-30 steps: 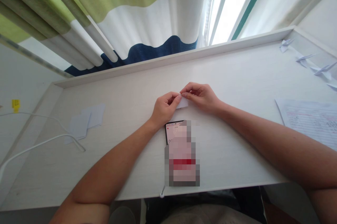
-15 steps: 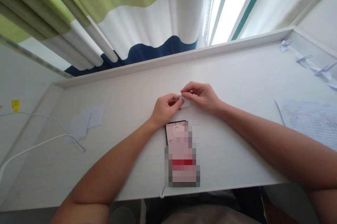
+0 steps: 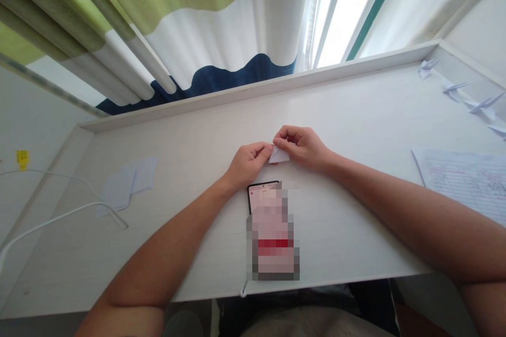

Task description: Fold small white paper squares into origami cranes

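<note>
Between my two hands is a small folded piece of white paper (image 3: 280, 156), held just above or on the desk; I cannot tell which. My left hand (image 3: 249, 164) pinches its left corner between thumb and fingers. At the upper edge, my right hand (image 3: 302, 146) grips it with thumb and forefinger, the other fingers curled. A crease line shows on the paper's face, and part of it is hidden behind the right fingers. Just below the hands a phone (image 3: 264, 185) lies on the desk, its lit screen mostly blurred out.
Several folded paper pieces (image 3: 457, 89) stand along the desk's right side, above written sheets (image 3: 462, 179). Flat white paper pieces (image 3: 143, 173) lie at left beside a white cable (image 3: 59, 215). A raised rim (image 3: 221, 98) borders the white desk (image 3: 190, 142) below the curtain (image 3: 237, 26).
The paper has turned a little and more of its creased face shows. My left thumb has shifted up to its corner. The right hand has barely moved.
</note>
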The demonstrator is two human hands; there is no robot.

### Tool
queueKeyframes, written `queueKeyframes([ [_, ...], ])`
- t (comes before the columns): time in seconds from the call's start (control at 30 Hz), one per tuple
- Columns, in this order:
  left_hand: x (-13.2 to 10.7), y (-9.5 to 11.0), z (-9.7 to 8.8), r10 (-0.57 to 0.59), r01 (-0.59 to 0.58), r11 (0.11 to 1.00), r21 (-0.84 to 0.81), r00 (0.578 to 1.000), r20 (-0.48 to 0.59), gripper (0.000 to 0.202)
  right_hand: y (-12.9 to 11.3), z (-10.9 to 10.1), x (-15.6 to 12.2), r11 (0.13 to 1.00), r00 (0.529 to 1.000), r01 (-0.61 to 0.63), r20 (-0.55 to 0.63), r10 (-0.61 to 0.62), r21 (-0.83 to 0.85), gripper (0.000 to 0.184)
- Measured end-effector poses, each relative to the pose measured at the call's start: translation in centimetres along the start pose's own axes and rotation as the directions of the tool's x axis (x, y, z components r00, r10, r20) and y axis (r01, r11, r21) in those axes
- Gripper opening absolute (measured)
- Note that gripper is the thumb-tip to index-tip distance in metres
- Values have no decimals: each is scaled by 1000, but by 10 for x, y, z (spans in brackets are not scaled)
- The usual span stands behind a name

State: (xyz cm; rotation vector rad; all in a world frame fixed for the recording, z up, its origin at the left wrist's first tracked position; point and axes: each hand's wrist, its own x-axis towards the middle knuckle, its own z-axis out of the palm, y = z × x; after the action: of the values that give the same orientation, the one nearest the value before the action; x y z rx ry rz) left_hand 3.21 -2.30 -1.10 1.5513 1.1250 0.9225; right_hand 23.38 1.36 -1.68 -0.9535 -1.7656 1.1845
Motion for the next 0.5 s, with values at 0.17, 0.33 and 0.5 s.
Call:
queueKeyframes([
  [0.17,3,2,-3,-57,58,995,-81,998,21,53,1,1,0,998,1000,-29,-8,30,63,30],
  [0.33,0,7,-4,-107,107,994,5,989,107,55,0,1,1,997,998,-34,-45,37,69,30],
  [0.5,0,10,-7,-105,104,994,19,981,162,56,0,1,2,996,996,-28,-84,35,82,31],
])
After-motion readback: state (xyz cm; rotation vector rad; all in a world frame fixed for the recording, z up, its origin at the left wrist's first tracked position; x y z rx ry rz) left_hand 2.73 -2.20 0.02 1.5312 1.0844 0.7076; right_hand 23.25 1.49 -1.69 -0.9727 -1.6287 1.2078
